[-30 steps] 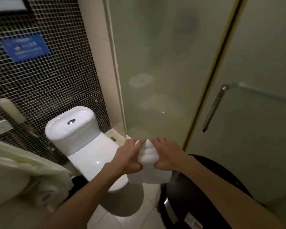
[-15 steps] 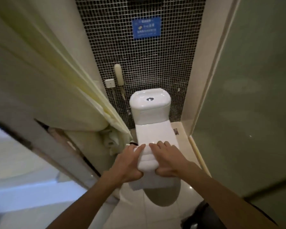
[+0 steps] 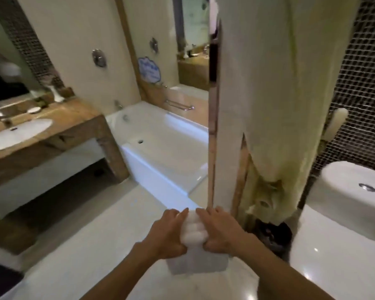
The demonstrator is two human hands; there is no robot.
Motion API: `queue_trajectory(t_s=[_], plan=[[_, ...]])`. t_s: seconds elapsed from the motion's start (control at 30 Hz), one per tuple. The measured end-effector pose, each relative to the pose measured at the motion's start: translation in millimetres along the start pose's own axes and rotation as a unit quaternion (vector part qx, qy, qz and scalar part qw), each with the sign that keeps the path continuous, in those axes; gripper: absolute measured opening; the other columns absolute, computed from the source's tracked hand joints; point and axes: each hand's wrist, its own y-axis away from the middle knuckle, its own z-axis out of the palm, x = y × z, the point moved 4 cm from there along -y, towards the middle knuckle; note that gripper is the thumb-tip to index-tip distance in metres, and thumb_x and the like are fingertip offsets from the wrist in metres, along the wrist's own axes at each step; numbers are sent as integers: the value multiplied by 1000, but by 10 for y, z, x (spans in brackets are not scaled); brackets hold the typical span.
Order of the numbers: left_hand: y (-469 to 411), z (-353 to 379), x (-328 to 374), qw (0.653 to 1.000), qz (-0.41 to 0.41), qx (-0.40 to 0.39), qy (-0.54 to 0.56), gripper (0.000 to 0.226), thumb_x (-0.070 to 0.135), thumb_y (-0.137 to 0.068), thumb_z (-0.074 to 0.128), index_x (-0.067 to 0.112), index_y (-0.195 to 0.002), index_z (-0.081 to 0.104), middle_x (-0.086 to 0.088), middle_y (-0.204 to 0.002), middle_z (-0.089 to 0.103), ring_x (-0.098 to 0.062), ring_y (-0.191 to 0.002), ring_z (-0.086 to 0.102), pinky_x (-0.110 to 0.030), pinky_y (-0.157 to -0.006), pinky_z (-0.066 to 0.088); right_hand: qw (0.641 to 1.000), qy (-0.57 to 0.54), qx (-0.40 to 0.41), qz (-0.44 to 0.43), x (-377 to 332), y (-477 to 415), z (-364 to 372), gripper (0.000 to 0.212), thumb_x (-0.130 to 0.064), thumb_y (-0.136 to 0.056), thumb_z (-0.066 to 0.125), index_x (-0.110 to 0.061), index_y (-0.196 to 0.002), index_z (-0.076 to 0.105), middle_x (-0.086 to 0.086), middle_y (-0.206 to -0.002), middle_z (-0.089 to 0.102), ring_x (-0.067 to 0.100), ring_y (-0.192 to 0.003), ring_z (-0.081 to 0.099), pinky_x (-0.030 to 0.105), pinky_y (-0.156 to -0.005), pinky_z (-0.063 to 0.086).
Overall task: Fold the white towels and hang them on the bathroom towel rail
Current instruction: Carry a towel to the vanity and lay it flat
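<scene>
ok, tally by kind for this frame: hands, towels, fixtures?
hands: 2 (left hand, right hand)
towel: 1, folded, gripped by both hands
tub: 1
sink: 1
toilet: 1
rail: 1
total: 7

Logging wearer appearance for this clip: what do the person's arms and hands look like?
The left hand and right hand are bare, without gloves, rings, watch or bracelet. Both forearms are uncovered to the frame edge; no sleeve shows.
</scene>
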Motion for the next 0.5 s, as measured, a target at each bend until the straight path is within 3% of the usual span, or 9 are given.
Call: queue_trajectory(t_s=[0.23, 0.5], plan=[[485, -427, -1050, 989, -133, 58, -15, 96, 44, -66, 68, 28, -146, 17, 0, -133, 38, -20, -120, 36, -35, -88, 47, 990, 20, 0, -140, -987, -930, -12, 81, -35, -71, 64, -26, -141, 23, 4, -126, 40, 29, -111, 42, 38, -83, 40], [994, -620, -1810, 965, -243, 95, -12, 95, 52, -66, 68, 33, -143, 16, 2, -132, 38, -18, -119, 36, -37, -91, 43, 968, 36, -13, -249, -1867, -1500, 10, 82, -40, -71, 67, -24, -139, 25, 5, -127, 41, 29, -112, 41, 40, -86, 41]])
